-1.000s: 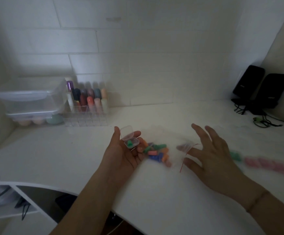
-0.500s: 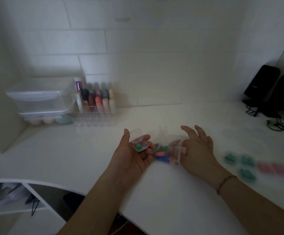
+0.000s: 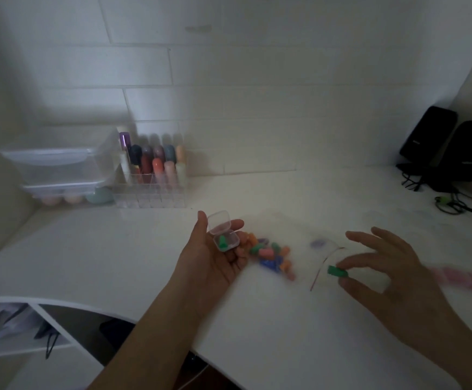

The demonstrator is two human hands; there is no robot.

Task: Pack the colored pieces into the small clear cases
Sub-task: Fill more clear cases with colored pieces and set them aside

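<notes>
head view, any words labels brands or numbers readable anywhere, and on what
None can be read.
Left black speaker: a small pale mark on its front, too blurred to read.
Right black speaker: a similar mark, also too blurred.
Small clear case, green piece: no print visible.

Bare white desktop [image 3: 116,263] lay open left of and in front of the scattered heap of small coloured pieces [image 3: 270,254], while a clear plastic organiser of coloured tubes [image 3: 156,178] and stacked translucent lidded boxes [image 3: 57,170] crowded the back-left wall.
</notes>
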